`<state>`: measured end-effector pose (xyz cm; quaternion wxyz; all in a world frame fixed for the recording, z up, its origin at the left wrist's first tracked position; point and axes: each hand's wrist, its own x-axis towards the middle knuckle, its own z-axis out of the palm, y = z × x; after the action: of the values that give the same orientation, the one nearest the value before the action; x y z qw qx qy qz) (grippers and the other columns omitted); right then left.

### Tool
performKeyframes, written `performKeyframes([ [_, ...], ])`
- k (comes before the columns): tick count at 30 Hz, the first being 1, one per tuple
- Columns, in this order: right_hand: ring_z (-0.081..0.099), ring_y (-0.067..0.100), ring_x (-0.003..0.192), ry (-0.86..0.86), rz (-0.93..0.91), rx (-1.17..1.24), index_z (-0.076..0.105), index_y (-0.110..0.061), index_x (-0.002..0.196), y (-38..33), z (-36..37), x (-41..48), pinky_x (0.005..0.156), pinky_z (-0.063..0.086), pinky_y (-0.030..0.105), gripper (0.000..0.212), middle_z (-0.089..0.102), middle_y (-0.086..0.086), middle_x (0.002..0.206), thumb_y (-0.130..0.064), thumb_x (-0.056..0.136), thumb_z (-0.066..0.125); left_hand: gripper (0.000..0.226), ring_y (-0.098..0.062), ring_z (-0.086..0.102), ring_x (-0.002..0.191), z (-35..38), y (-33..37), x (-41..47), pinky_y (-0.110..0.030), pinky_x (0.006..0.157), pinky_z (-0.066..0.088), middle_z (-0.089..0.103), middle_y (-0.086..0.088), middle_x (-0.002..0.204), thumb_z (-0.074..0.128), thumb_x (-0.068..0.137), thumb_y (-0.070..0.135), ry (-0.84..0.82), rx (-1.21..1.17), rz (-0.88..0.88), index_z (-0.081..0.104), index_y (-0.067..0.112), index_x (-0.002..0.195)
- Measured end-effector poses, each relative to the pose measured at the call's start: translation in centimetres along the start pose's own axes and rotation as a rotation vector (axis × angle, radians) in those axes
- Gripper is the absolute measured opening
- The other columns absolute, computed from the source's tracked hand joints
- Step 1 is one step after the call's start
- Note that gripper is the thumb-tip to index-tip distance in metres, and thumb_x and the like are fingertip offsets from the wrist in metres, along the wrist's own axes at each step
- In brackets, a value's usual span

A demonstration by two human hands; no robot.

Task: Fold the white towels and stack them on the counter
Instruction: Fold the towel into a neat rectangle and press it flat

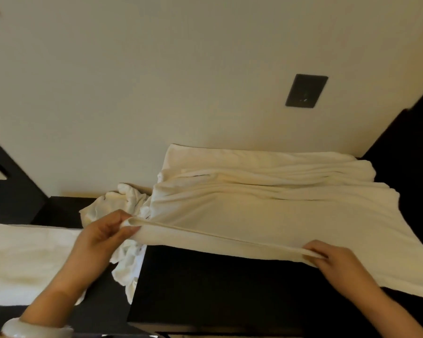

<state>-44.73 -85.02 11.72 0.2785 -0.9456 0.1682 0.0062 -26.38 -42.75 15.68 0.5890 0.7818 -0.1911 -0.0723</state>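
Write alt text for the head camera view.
The left hand and right hand pinch the near edge of a large white towel spread on a dark counter. A crumpled towel and a flat folded towel lie to its left.

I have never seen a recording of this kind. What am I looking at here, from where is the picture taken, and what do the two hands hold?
There is no machine here: a person works with two bare hands. The single picture comes from a camera worn on the person's head, looking forward and down, so the arms enter from the bottom. On the dark counter lies a large white towel, spread out and wrinkled. The left hand pinches its near edge at one end and the right hand pinches the other end, so the edge is stretched between them. To the left lie a crumpled white towel and a flat white towel.
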Motion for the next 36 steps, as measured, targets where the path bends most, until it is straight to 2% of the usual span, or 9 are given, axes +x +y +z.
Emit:
performKeyframes([
  [2, 0.067, 0.002, 0.081, -0.046, 0.062, 0.158, 0.072, -0.042, 0.082, 0.4, -3.3, 0.3, 0.078, 0.049, 0.016, 0.008, 0.073, -0.017, 0.083, -0.037, 0.086, 0.067, 0.036, -0.033, 0.055, 0.069, -0.4, 0.0, 0.7, -0.021, 0.063, 0.046, 0.057, -0.027, 0.078, 0.073, 0.082, 0.042, -0.004, -0.055, -0.047, 0.065, 0.007, 0.08],
  [5, 0.062, 0.008, 0.065, -0.23, 0.121, 0.286, 0.074, -0.029, 0.066, 0.0, -8.2, 0.9, 0.063, 0.043, 0.016, 0.02, 0.068, -0.011, 0.068, -0.026, 0.085, 0.071, 0.059, -0.042, 0.059, 0.077, -0.6, 0.4, 1.8, -0.025, 0.062, 0.051, 0.057, -0.036, 0.093, 0.073, 0.076, 0.055, -0.012, -0.097, -0.085, 0.064, -0.002, 0.091],
  [8, 0.054, 0.008, 0.068, -0.644, 0.127, 0.344, 0.071, -0.018, 0.07, -0.3, -13.4, 0.6, 0.068, 0.042, 0.018, 0.019, 0.059, -0.004, 0.071, -0.023, 0.088, 0.072, 0.024, -0.029, 0.068, 0.069, -0.3, 2.7, 2.5, -0.031, 0.058, 0.058, 0.069, -0.028, 0.089, 0.061, 0.089, 0.028, -0.045, -0.228, -0.169, 0.072, 0.007, 0.087],
  [10, 0.064, 0.02, 0.083, -0.686, 0.141, 0.396, 0.071, 0.002, 0.09, -0.1, -15.7, 1.5, 0.079, 0.051, 0.027, 0.02, 0.069, 0.01, 0.088, -0.018, 0.091, 0.07, 0.026, -0.026, 0.072, 0.069, 0.1, 3.7, 3.2, -0.035, 0.059, 0.06, 0.074, -0.017, 0.085, 0.051, 0.095, 0.018, -0.075, -0.253, -0.23, 0.076, 0.014, 0.09],
  [13, 0.068, 0.028, 0.096, -0.512, 0.193, 0.376, 0.071, 0.003, 0.101, 0.1, -15.7, 4.9, 0.091, 0.054, 0.035, 0.031, 0.071, 0.018, 0.102, -0.026, 0.09, 0.07, 0.031, -0.032, 0.069, 0.084, 1.2, 2.9, 5.2, -0.046, 0.08, 0.053, 0.07, -0.02, 0.091, 0.061, 0.092, 0.041, -0.111, -0.074, -0.231, 0.071, 0.013, 0.101],
  [17, 0.062, 0.016, 0.077, -0.376, 0.181, 0.243, 0.071, -0.004, 0.086, 0.9, -13.2, 9.0, 0.078, 0.048, 0.029, 0.042, 0.066, 0.004, 0.08, -0.046, 0.08, 0.076, 0.023, -0.034, 0.063, 0.082, 3.3, -0.1, 8.2, -0.057, 0.079, 0.051, 0.065, -0.028, 0.094, 0.059, 0.097, 0.029, 0.033, 0.012, -0.259, 0.069, 0.008, 0.095],
  [23, 0.057, 0.021, 0.07, 0.018, 0.15, 0.223, 0.057, -0.009, 0.069, 1.3, -10.7, 15.7, 0.06, 0.036, 0.03, 0.032, 0.057, 0.009, 0.068, -0.028, 0.095, 0.065, 0.035, -0.023, 0.044, 0.066, 5.7, -0.9, 14.7, -0.035, 0.06, 0.034, 0.052, -0.013, 0.071, 0.049, 0.102, 0.029, 0.288, 0.225, -0.191, 0.057, 0.001, 0.083],
  [28, 0.057, 0.036, 0.114, 0.099, 0.188, -0.13, 0.063, -0.005, 0.114, 1.7, -1.3, 18.9, 0.088, 0.042, 0.037, 0.026, 0.062, 0.02, 0.12, -0.023, 0.102, 0.049, 0.018, -0.027, 0.048, 0.071, 10.0, -6.0, 15.7, -0.036, 0.065, 0.033, 0.048, -0.01, 0.073, 0.045, 0.103, 0.015, 0.214, 0.541, -0.275, 0.051, 0.006, 0.089],
  [36, 0.052, 0.032, 0.068, 0.517, -0.036, -0.416, 0.053, -0.008, 0.081, 2.6, 3.2, 11.7, 0.057, 0.044, 0.039, 0.013, 0.052, 0.011, 0.077, -0.013, 0.089, 0.063, 0.026, -0.02, 0.048, 0.061, 10.7, -7.1, 9.3, -0.033, 0.053, 0.033, 0.049, -0.001, 0.067, 0.043, 0.103, 0.024, 0.264, 0.503, -0.092, 0.041, 0.017, 0.078],
])
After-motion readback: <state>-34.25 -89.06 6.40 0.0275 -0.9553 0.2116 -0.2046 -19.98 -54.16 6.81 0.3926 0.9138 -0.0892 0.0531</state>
